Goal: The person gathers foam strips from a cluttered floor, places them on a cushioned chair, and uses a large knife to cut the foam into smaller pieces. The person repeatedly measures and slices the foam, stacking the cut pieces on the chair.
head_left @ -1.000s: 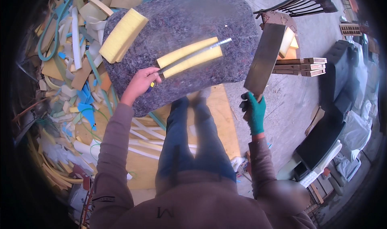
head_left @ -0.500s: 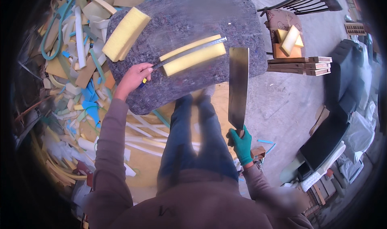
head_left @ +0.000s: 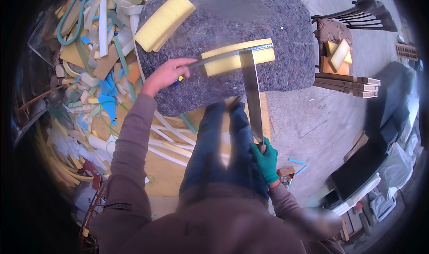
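A yellow foam block [head_left: 223, 67] lies on the felt-covered table, with a long metal ruler [head_left: 223, 55] laid lengthwise across its top. At the ruler's left end my bare left hand [head_left: 169, 75] grips it, index finger stretched along it. A small yellow and dark object [head_left: 180, 79] shows beside that hand; its kind I cannot make out. My right hand [head_left: 267, 161], in a green glove, is closed round the handle of a wide-bladed knife [head_left: 253, 93]. The blade points away from me, its tip over the foam's near right part; whether it touches I cannot tell.
Another thick yellow foam block [head_left: 165, 21] lies at the table's [head_left: 277, 12] far left. Foam offcuts [head_left: 107, 84] pile up on the left floor. To the right stands a chair [head_left: 333, 30] with foam pieces, near stacked boards [head_left: 348, 85]. Dark padded furniture [head_left: 364, 164] lies farther right.
The knife has swung left and its tip is now over the foam and ruler. My left hand stays at the ruler's end. The whole view has shifted, with the table farther right.
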Available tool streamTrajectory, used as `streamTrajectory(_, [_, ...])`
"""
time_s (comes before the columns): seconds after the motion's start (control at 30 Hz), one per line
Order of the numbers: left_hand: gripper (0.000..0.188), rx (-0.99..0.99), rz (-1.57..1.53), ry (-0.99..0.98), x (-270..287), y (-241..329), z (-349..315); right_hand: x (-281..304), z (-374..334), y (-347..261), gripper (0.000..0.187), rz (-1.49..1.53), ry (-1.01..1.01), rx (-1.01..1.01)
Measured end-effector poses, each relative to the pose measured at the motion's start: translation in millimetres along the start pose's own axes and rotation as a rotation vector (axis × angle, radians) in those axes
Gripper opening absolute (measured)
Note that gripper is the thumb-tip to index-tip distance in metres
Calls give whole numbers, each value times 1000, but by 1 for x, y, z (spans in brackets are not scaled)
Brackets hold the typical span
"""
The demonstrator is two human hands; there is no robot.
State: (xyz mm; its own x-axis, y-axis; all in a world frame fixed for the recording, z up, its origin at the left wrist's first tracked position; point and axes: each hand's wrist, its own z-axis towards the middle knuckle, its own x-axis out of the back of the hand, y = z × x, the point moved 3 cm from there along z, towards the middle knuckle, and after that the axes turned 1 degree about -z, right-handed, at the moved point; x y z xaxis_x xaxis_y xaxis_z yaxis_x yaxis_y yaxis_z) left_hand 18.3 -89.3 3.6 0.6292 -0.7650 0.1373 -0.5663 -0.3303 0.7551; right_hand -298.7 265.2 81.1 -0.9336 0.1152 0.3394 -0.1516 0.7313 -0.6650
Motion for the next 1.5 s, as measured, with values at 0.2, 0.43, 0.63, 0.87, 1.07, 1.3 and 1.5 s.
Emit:
streamTrajectory(0.2, [50, 25, 9, -48, 1, 9, 5, -15, 7, -17, 27, -221, -17, 17])
streamTrajectory(0.43, [55, -20, 3, -78, 1, 13, 4, -42, 21, -44, 51, -98, -61, 41])
streamTrajectory(0.63, [57, -20, 20, -75, 2, 8, 8, -70, 46, -62, 51, 19, -14, 172])
streamTrajectory(0.87, [58, -26, 27, -82, 2, 9, 8, -88, 56, -82, 37, 8, -46, -8])
streamTrajectory(1.07, [59, -23, 25, -93, 3, 12, 8, -96, 61, -85, 39, -23, -28, 51])
streamTrajectory(1.3, [60, -5, 37, -90, 2, 12, 9, -98, 59, -87, 40, 32, -34, -3])
streamTrajectory(1.5, [61, 7, 22, -100, 2, 9, 11, -102, 61, -78, 40, 0, -21, 11])
